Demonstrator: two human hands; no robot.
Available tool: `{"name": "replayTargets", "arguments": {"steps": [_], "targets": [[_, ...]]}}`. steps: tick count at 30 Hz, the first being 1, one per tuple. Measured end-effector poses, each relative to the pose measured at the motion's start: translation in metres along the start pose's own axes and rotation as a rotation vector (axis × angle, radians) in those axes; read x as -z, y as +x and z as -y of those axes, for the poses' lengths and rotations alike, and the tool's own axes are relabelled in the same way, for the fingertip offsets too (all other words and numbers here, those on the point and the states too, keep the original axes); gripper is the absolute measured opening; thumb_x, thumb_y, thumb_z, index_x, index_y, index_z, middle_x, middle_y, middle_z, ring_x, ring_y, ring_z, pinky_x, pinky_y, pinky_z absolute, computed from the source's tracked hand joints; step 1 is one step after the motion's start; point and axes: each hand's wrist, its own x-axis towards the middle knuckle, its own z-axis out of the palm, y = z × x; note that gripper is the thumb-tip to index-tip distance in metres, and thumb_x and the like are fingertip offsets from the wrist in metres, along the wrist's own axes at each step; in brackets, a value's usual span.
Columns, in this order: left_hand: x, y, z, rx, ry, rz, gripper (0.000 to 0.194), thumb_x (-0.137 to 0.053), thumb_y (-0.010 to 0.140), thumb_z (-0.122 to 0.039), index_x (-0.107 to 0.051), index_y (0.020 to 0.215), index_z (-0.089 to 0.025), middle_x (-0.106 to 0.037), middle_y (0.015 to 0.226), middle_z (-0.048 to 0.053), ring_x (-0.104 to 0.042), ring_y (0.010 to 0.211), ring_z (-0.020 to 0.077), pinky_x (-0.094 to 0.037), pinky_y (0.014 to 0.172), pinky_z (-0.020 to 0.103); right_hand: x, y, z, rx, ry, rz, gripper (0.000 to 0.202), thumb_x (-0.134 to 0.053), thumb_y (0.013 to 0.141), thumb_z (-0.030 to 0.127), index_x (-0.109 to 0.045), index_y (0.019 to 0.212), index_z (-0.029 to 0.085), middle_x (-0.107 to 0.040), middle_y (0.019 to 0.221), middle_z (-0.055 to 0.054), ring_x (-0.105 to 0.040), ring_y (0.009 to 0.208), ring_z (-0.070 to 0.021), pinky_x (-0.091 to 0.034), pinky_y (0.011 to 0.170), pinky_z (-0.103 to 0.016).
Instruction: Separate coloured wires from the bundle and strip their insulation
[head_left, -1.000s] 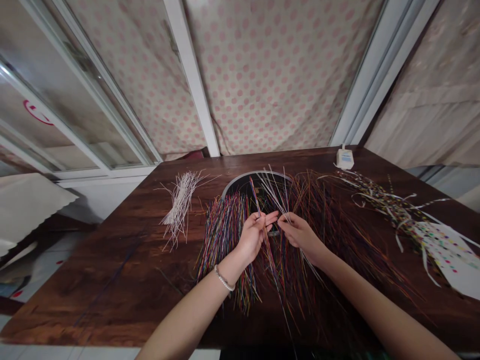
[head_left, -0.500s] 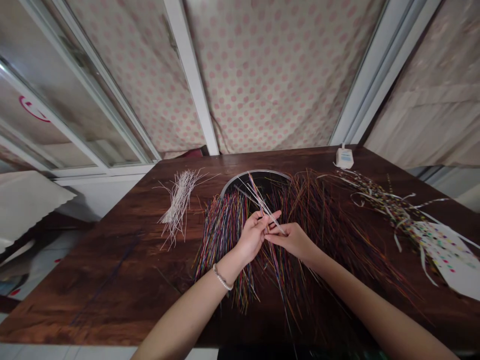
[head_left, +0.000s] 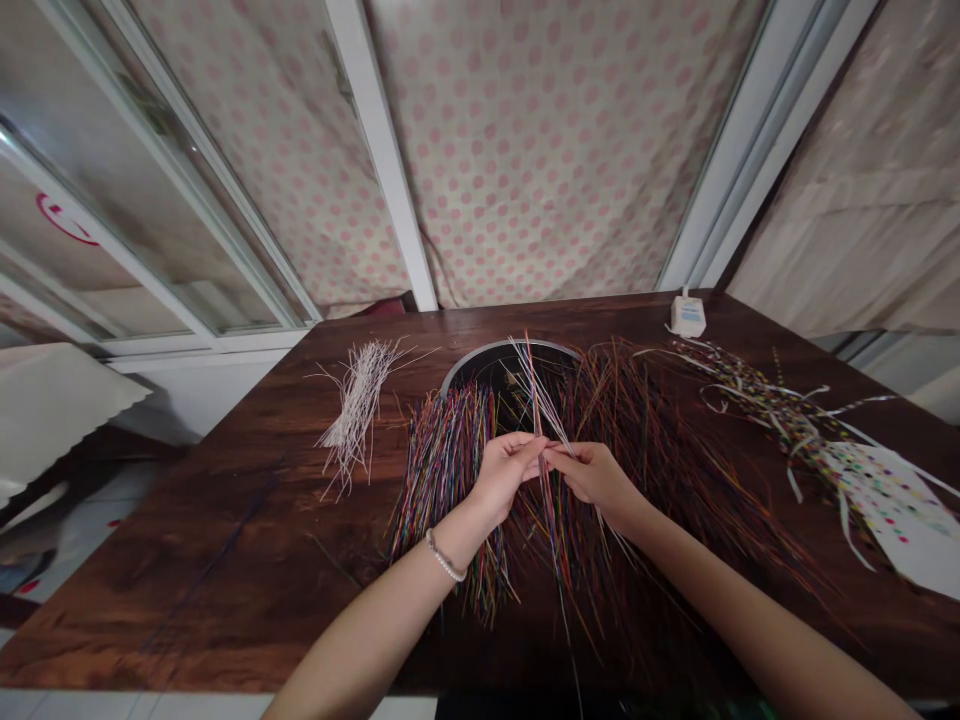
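Observation:
My left hand pinches a small bunch of thin coloured strands that point up and away from me. My right hand meets it fingertip to fingertip, closed on several thin white strands that fan out beside the coloured ones. Below and left of my hands lies a thick bundle of multicoloured strands. A looser heap of reddish-brown strands spreads to the right. Under these, a round dark tray with a grey rim shows at the back. Whether the strands are wire or thread, I cannot tell.
On the dark wooden table, a pile of white strands lies at the left. Confetti-dotted strips and a dotted white sheet are at the right. A small white box stands near the back edge.
Both hands have shifted slightly right, and their fingertips have come together. The coloured strands now stand more upright, while the white ones have fanned out to their right.

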Motion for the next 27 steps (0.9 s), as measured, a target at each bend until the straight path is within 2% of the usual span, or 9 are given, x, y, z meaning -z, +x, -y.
{"name": "replayTargets", "arguments": {"steps": [11, 27], "targets": [[0.0002, -0.001, -0.001, -0.004, -0.003, 0.014, 0.028, -0.068, 0.065, -0.033, -0.066, 0.081, -0.01, -0.067, 0.078, 0.009, -0.061, 0.07, 0.0133, -0.047, 0.075, 0.029, 0.0027, 0.0017, 0.0, 0.002, -0.041, -0.058, 0.023, -0.059, 0.069, 0.033, -0.065, 0.069, 0.011, -0.031, 0.038, 0.008, -0.02, 0.035, -0.0029, -0.016, 0.037, -0.02], [-0.0011, -0.0011, -0.003, 0.032, 0.015, -0.026, 0.03, -0.07, 0.062, -0.034, -0.067, 0.079, -0.01, -0.068, 0.075, 0.008, -0.062, 0.068, 0.0138, -0.048, 0.077, 0.032, 0.0025, 0.0008, 0.0016, 0.0, -0.046, -0.053, 0.028, -0.059, 0.067, 0.037, -0.067, 0.072, 0.011, -0.032, 0.038, 0.007, -0.02, 0.036, -0.0039, -0.015, 0.038, -0.022]]}}
